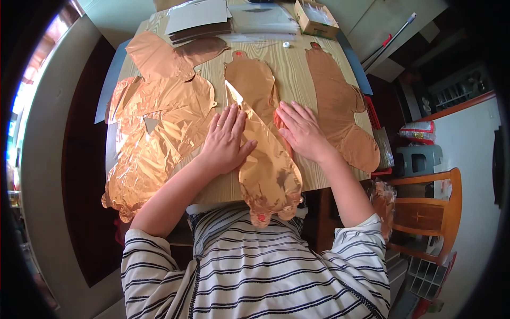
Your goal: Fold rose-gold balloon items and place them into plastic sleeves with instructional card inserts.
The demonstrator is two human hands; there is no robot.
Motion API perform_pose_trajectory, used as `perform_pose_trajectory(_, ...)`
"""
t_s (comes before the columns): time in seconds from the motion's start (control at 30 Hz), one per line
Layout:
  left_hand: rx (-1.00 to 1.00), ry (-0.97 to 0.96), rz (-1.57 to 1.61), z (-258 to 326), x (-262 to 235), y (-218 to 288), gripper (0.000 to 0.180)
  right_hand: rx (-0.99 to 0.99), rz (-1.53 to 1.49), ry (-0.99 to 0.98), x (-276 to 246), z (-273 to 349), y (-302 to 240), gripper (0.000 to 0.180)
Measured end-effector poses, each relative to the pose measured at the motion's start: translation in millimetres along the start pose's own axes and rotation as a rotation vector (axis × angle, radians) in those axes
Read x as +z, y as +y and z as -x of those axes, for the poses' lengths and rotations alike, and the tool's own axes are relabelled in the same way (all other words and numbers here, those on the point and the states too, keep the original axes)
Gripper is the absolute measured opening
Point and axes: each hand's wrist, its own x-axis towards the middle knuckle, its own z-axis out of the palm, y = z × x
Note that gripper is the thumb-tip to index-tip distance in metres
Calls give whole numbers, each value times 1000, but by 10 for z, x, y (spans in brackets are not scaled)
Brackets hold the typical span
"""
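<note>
A copper-coloured foil balloon [268,167], uninflated and partly folded lengthwise, lies down the middle of the table, its near end hanging over the front edge. My left hand [228,139] rests on its left edge, fingers stretched out, a ring on one of them. Along the opposite edge, my right hand [303,130] presses with its fingers straight and side by side. Neither hand grips anything. Crumpled copper foil balloons [180,135] spread over the table's left side. A flat, narrow foil balloon [337,95] lies to the right.
Grey-white boards [197,20] are stacked at the far edge, beside clear plastic bags [263,22] and an open cardboard box [317,20]. A small white cap [286,45] sits on the wood-grain table [293,69]. A wooden chair [419,215] and a grey stool [419,159] stand to the right.
</note>
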Motion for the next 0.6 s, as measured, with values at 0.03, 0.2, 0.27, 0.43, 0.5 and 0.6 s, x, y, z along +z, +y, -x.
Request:
perform_pose_trajectory(0.03, 18, 24, -2, -14, 14, 25, 82, 5, -8, 8, -7, 40, 48, 55)
perform_pose_trajectory(0.2, 120, 43, -51, -40, 7, 68, 81, -52, 6, 63, 26, 113, 99, 55)
perform_pose_trajectory(0.27, 147, -10, -68, -2, -17, 27, 81, -42, 25, 38, 34, 122, 91, 55)
perform_pose_trajectory(0.43, 192, -54, -101, 63, -68, -81, 81, -69, 4, 54, 38, 109, 94, 55)
perform_pose_trajectory(0.5, 197, -66, -122, 56, -69, -81, 82, -77, 14, 61, 51, 110, 109, 55)
perform_pose_trajectory(0.6, 205, -75, -141, 50, -69, -70, 84, -80, 30, 61, 54, 113, 122, 55)
